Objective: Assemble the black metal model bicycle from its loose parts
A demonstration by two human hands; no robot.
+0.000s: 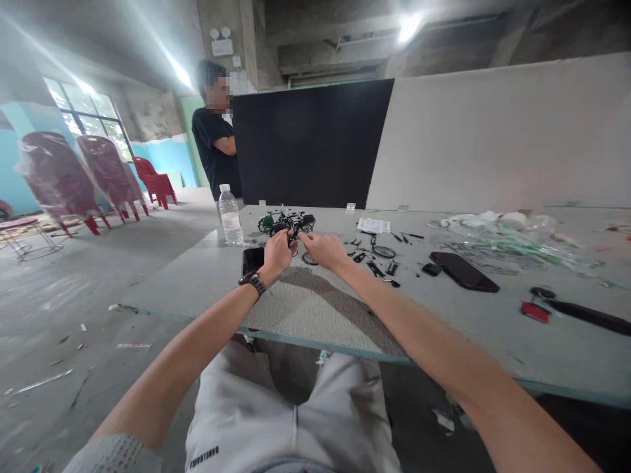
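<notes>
Hands: left (277,256), right (323,251) on model bicycle (290,223) | grey tabletop (315,309) | concrete room (152,115)

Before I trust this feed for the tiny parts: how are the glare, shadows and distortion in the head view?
Head view: ceiling lights bloom and the window washes out; the wide lens bows the table's front edge and stretches the forearms; a soft arm shadow falls on the table; the left hand, right hand and model bicycle look fairly sharp.
</notes>
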